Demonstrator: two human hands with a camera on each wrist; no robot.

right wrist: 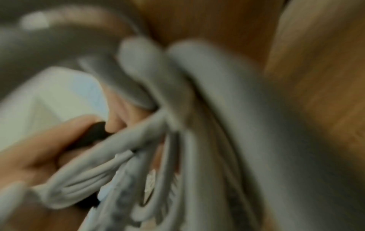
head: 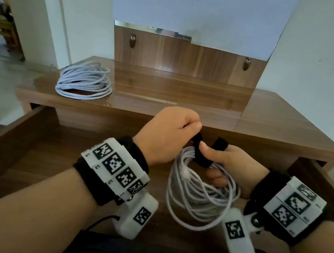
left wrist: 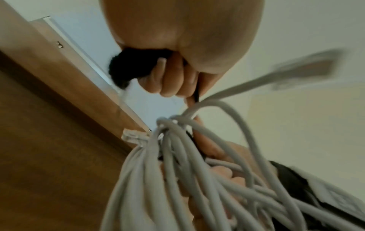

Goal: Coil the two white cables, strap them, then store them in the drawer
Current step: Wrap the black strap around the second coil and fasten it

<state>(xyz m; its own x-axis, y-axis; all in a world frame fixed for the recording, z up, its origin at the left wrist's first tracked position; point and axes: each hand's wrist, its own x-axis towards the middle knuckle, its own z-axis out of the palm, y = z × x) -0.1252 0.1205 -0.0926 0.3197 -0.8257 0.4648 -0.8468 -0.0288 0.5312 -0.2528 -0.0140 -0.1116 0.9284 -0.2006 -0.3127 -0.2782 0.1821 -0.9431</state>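
Broadly, a wooden desk [head: 281, 126] fills the head view, its mirror panel [head: 200, 12] standing at the back. Under the desk's front edge the drawer [head: 38, 128] is pulled out, and both forearms reach over its open cavity.

On the desk's left end lies the far coil [head: 85, 80], a flat ring of white cable, untouched and well apart from the hands; no strap shows on it from here.

The near coil [head: 198, 198] hangs above the drawer, its loops gathered at the top and sagging below. The right hand [head: 227, 167] grips that gathered bundle, fingers curled round the strands and thumb pressed on the strap [head: 201, 153], a black band wrapped over the bundle. The left hand [head: 169, 133] is curled into a fist, pinching one end of the strap and drawing it up; the other end sticks up beside the right hand's fingers.

From the left wrist, a clear plug [left wrist: 131, 137] pokes out of the bundle. Each wrist carries a black band with a white marker block [head: 116, 166]. The right wrist view is blurred, showing only cable strands and a dark bit of strap.
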